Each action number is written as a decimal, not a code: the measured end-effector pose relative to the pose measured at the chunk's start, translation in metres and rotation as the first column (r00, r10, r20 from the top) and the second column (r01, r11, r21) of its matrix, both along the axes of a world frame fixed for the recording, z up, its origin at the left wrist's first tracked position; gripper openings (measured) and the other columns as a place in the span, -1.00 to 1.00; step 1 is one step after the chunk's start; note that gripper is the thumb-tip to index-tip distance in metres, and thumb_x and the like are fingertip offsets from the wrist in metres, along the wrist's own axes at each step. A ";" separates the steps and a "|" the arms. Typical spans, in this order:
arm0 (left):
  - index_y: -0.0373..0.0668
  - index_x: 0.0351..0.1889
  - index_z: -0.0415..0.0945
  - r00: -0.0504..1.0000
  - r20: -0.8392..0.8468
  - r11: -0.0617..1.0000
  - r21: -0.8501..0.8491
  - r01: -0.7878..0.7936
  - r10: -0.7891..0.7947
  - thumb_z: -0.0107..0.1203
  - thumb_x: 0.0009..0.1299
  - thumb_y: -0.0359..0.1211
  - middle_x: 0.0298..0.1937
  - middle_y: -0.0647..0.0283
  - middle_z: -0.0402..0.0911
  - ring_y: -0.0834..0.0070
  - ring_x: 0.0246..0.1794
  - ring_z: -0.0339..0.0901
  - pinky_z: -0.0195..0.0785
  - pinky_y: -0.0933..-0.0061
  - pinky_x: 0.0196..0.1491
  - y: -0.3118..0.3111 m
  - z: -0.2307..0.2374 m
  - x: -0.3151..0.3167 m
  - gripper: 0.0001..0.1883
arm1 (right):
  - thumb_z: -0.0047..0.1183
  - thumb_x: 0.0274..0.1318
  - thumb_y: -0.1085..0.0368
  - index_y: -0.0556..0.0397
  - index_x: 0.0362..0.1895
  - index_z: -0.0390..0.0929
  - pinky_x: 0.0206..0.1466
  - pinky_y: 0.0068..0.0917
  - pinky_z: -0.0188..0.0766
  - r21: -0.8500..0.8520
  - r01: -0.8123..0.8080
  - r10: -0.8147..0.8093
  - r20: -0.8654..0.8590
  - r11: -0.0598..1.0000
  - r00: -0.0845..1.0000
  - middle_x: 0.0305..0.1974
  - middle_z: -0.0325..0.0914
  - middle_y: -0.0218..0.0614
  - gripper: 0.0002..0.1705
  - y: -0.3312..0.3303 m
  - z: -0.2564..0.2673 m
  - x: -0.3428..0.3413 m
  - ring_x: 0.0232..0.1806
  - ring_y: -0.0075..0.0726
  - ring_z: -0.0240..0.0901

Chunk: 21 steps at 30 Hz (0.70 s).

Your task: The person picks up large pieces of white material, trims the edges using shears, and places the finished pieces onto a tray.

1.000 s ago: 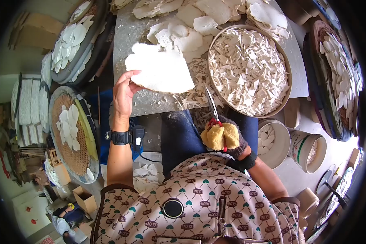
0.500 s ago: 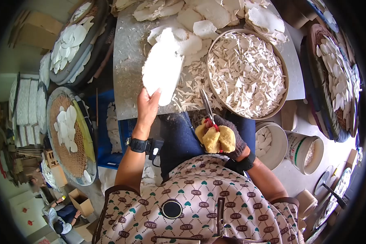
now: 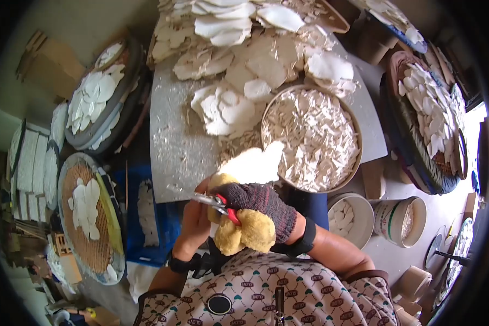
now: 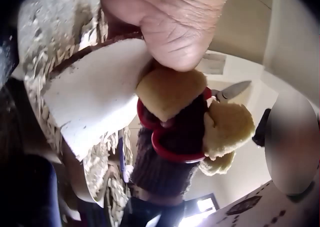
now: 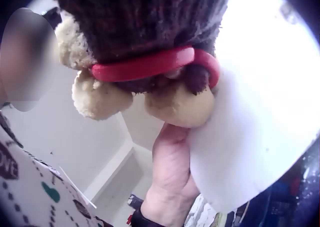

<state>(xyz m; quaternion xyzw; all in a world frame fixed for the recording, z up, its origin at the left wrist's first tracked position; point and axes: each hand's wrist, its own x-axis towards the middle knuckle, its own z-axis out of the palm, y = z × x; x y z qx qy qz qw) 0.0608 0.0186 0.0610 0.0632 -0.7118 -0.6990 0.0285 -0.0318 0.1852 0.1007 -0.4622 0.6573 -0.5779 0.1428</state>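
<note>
My bare left hand (image 3: 192, 232) grips the edge of a flat white slice (image 3: 249, 166) with a brownish rim. The slice reaches to the round tray (image 3: 265, 117) of white chips, overlapping its near edge in the head view. My right hand (image 3: 263, 209), in a dark knit glove, holds red-handled scissors (image 4: 175, 154). Yellow foam pads (image 3: 249, 231) sit around its fingers and handles. The scissor blades (image 3: 193, 194) point left, away from the slice, and cross over the left hand. In the right wrist view, a foam pad lies right at the slice's edge.
A grey tabletop (image 3: 174, 133) bears piled slices (image 3: 255, 65) and loose scraps. Round woven trays of white pieces (image 3: 84, 209) stand at left, others (image 3: 429, 114) at right. Two buckets (image 3: 358, 220) are on the floor at right, and a blue crate (image 3: 165, 217) is below the table's left.
The left hand has turned the slice and brought it right and nearer the body. The right hand has moved left with the scissors, which have swung from pointing forward to pointing left.
</note>
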 end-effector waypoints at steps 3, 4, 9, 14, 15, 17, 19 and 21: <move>-0.35 0.23 0.14 0.985 0.111 0.979 -0.172 -0.113 0.133 -0.10 0.41 -0.33 0.11 0.15 0.38 0.49 0.05 0.36 0.18 0.50 0.13 -0.004 0.006 0.002 -0.53 | 0.05 -0.07 0.34 0.08 -0.01 0.39 -0.19 -0.40 0.38 0.177 0.113 -0.137 0.133 0.978 0.982 -0.26 0.49 -0.24 -0.57 0.007 -0.004 -0.005 -0.28 -0.23 0.47; -0.35 0.20 0.19 0.983 -0.028 0.965 -0.189 -0.182 0.180 -0.18 0.44 -0.34 0.08 0.17 0.39 0.54 0.05 0.33 0.16 0.56 0.09 0.001 0.012 0.001 -0.59 | 0.03 -0.04 0.35 0.09 0.00 0.39 -0.17 -0.42 0.38 0.256 0.124 -0.207 0.329 0.959 0.921 -0.24 0.49 -0.25 -0.58 0.009 -0.008 -0.006 -0.28 -0.29 0.47; -0.33 0.18 0.22 0.875 -0.084 0.879 0.033 -0.476 0.477 -0.24 0.46 -0.27 0.10 0.17 0.39 0.47 0.07 0.35 0.19 0.50 0.10 -0.040 0.008 0.000 -0.59 | 0.20 -0.07 0.06 0.21 0.03 0.33 0.01 -0.50 0.37 -0.020 0.444 -0.260 0.787 0.896 0.559 -0.11 0.47 -0.25 -0.35 0.059 -0.073 -0.031 -0.09 -0.36 0.43; -0.28 0.21 0.15 0.837 -0.010 0.819 0.214 -0.532 0.547 -0.03 0.32 -0.49 0.09 0.18 0.38 0.44 0.07 0.35 0.21 0.43 0.12 -0.049 -0.007 -0.003 -0.52 | -0.02 0.07 0.29 0.34 -0.03 0.30 0.05 -0.31 0.42 -0.355 0.475 0.251 0.930 0.805 0.270 -0.14 0.48 -0.11 -0.57 0.078 -0.107 -0.007 -0.11 -0.20 0.47; -0.27 0.24 0.11 0.860 -0.035 0.842 0.224 -0.491 0.510 -0.02 0.31 -0.51 0.12 0.17 0.35 0.43 0.10 0.33 0.20 0.42 0.14 -0.048 -0.009 -0.006 -0.48 | -0.02 0.06 0.29 0.32 -0.04 0.32 0.07 -0.29 0.41 -0.397 0.375 0.270 0.898 0.837 0.348 -0.13 0.48 -0.09 -0.59 0.077 -0.128 -0.004 -0.09 -0.17 0.46; -0.26 0.25 0.09 0.871 -0.028 0.852 0.228 -0.471 0.490 -0.02 0.30 -0.52 0.14 0.16 0.34 0.42 0.12 0.31 0.18 0.42 0.16 -0.038 -0.007 -0.012 -0.46 | -0.09 0.15 0.33 0.24 -0.10 0.38 0.05 -0.41 0.36 -0.552 0.253 0.428 0.805 0.795 0.411 -0.14 0.47 -0.23 -0.72 0.065 -0.130 0.007 -0.09 -0.34 0.42; -0.24 0.28 0.07 0.886 -0.012 0.860 0.248 -0.446 0.463 -0.02 0.29 -0.52 0.16 0.14 0.31 0.41 0.15 0.29 0.17 0.41 0.17 -0.030 -0.004 -0.015 -0.43 | -0.12 0.18 0.33 0.25 -0.10 0.39 0.08 -0.40 0.35 -0.383 0.265 0.293 0.900 0.885 0.322 -0.11 0.47 -0.22 -0.73 0.069 -0.138 0.020 -0.06 -0.34 0.43; -0.25 0.27 0.07 0.879 0.008 0.850 0.251 -0.464 0.477 -0.02 0.29 -0.52 0.16 0.14 0.31 0.41 0.16 0.28 0.16 0.41 0.18 -0.022 -0.003 -0.018 -0.43 | -0.15 0.20 0.36 0.24 -0.04 0.36 0.09 -0.39 0.35 -0.444 0.210 0.391 0.886 0.871 0.250 -0.07 0.46 -0.20 -0.73 0.066 -0.161 0.022 -0.01 -0.35 0.41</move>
